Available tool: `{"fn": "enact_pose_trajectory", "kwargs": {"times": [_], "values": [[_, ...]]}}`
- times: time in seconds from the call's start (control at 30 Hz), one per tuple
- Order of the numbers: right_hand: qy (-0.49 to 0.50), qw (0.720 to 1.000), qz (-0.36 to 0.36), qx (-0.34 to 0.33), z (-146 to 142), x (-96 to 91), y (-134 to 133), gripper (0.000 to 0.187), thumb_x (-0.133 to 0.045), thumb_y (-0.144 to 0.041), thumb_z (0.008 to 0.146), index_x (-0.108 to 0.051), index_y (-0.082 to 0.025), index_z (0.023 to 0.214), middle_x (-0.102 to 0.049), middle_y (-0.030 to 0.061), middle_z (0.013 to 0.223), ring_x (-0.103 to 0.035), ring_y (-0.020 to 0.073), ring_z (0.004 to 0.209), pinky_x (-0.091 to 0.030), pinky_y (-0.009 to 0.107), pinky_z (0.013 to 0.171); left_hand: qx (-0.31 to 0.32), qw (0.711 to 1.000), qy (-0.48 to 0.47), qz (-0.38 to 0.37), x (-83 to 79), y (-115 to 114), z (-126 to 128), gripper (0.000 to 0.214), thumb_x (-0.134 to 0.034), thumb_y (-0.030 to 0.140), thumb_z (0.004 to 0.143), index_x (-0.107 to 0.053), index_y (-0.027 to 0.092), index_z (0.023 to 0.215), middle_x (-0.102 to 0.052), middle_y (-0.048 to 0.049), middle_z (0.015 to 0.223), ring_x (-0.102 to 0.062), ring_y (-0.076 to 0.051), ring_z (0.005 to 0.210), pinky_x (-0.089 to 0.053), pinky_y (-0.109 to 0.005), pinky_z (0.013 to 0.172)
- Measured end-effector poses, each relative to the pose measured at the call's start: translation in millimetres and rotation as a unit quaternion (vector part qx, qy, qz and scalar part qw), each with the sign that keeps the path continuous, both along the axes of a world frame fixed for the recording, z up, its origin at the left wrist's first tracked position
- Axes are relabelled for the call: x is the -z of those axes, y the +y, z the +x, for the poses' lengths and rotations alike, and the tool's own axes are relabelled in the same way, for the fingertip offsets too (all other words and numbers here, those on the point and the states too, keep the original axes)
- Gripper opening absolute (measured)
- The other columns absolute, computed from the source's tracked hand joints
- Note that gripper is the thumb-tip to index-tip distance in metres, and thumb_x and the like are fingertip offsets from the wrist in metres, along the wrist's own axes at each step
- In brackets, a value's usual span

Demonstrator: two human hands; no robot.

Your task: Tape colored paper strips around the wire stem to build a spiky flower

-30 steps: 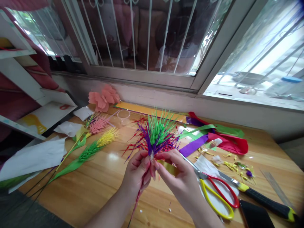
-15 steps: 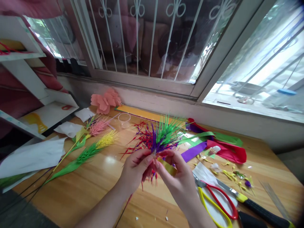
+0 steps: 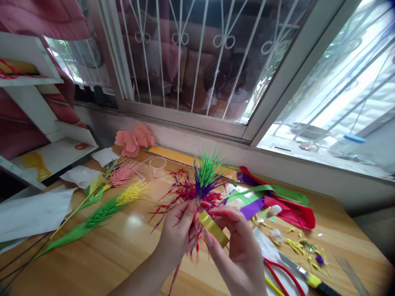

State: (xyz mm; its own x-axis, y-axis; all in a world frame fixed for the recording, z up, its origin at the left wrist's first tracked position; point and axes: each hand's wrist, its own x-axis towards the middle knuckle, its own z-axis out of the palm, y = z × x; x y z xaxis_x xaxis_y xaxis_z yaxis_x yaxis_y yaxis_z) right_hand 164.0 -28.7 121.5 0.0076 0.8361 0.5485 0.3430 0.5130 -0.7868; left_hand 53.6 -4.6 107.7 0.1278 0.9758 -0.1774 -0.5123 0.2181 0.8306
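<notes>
The left hand (image 3: 175,230) is closed, and the base of a green-and-purple ear (image 3: 206,176) is gripped between its thumb and fingers, so that the ear is held upright above the counter (image 3: 132,250). A dark red stem (image 3: 175,279) is seen below that hand. The right hand (image 3: 239,246) is partly curled, and one roll of yellow tape (image 3: 216,230) is pinched between its thumb and fingers, just beside the ear's base. Behind both hands a red-and-purple spray (image 3: 175,191) is spread; its strands are too tangled to be counted.

To the left, two more large ears are laid out: one green and yellow (image 3: 101,211), one pink (image 3: 121,176). Beside them at least three white sheets (image 3: 31,216) are seen, and one pink flower (image 3: 134,141) is set by the wall.

To the right, green (image 3: 286,194), red (image 3: 293,213) and purple ribbons (image 3: 253,209) are heaped; how many cannot be told through the overlap. Near them many yellow bits (image 3: 294,246) and one purple bit (image 3: 320,259) are scattered. One pair of scissors (image 3: 269,263) with red and yellow handles, one knife (image 3: 314,280) and one ruler (image 3: 352,274) are placed nearest the right hand's side; any marks on the ruler are too faint to be read.
</notes>
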Motion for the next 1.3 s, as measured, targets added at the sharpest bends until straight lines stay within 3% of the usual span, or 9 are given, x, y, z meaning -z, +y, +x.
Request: {"fn": "enact_pose_trajectory", "kwargs": {"times": [0.23,0.33,0.47,0.67,0.9,1.13,1.3], "values": [[0.026,1.000,0.002,0.003,5,-14.6,7,0.025,-0.059,-0.017,0.076,-0.054,-0.025,0.098,-0.050,0.0039,0.088,-0.052,0.0152,0.075,-0.048,0.027,0.062,-0.006,1.000,-0.018,0.007,-7.8,9,6,0.036,-0.069,0.046,0.064,-0.051,0.016,0.059,-0.031,0.0101,0.037,-0.018,0.000,0.028,-0.015,-0.013,0.027],[0.033,0.999,0.012,-0.006,7,-14.5,8,0.023,-0.059,-0.018,0.076,-0.054,-0.026,0.097,-0.050,0.0045,0.090,-0.052,0.0158,0.075,-0.048,0.028,0.062,0.016,1.000,-0.003,0.018,-6.8,11,5,0.043,-0.066,0.048,0.066,-0.044,0.015,0.050,-0.031,0.0090,0.035,-0.020,0.000,0.026,-0.016,-0.013,0.026],[0.038,0.999,0.019,0.007,11,-14.7,7,0.023,-0.059,-0.018,0.076,-0.054,-0.026,0.097,-0.051,0.0060,0.091,-0.052,0.0180,0.079,-0.048,0.030,0.066,0.047,0.999,-0.010,0.000,-3.7,10,2,0.041,-0.060,0.052,0.070,-0.046,0.016,0.056,-0.030,0.0102,0.035,-0.015,0.000,0.025,-0.013,-0.012,0.024],[0.031,0.999,0.004,-0.021,17,-15.9,10,0.018,-0.058,-0.019,0.078,-0.054,-0.026,0.093,-0.053,0.0062,0.089,-0.050,0.0210,0.090,-0.048,0.033,0.071,0.017,0.998,-0.049,-0.032,-5.7,9,2,0.034,-0.067,0.046,0.066,-0.051,0.017,0.069,-0.041,0.0094,0.041,-0.019,0.001,0.027,-0.015,-0.010,0.023],[0.002,0.998,0.006,-0.057,20,-15.3,11,0.024,-0.057,-0.015,0.077,-0.052,-0.026,0.098,-0.051,0.0045,0.090,-0.050,0.0188,0.090,-0.048,0.031,0.075,-0.018,0.998,-0.044,-0.046,-1.6,13,1,0.037,-0.074,0.044,0.058,-0.051,0.015,0.066,-0.047,0.0077,0.043,-0.027,0.001,0.027,-0.018,-0.009,0.024],[-0.018,0.997,0.008,-0.074,21,-12.3,13,0.026,-0.058,-0.016,0.077,-0.053,-0.024,0.101,-0.051,0.0054,0.090,-0.050,0.0191,0.090,-0.048,0.031,0.075,-0.012,0.999,-0.004,-0.047,-4.2,13,4,0.039,-0.066,0.050,0.065,-0.050,0.015,0.058,-0.038,0.0088,0.033,-0.022,0.000,0.024,-0.017,-0.010,0.024],[-0.013,0.996,0.019,-0.081,22,-9.0,14,0.027,-0.058,-0.016,0.076,-0.053,-0.024,0.101,-0.050,0.0055,0.090,-0.049,0.0191,0.088,-0.049,0.030,0.071,-0.023,0.998,-0.020,-0.056,-5.7,12,4,0.038,-0.068,0.050,0.062,-0.051,0.016,0.063,-0.038,0.0100,0.035,-0.019,0.001,0.025,-0.015,-0.010,0.024]]}}
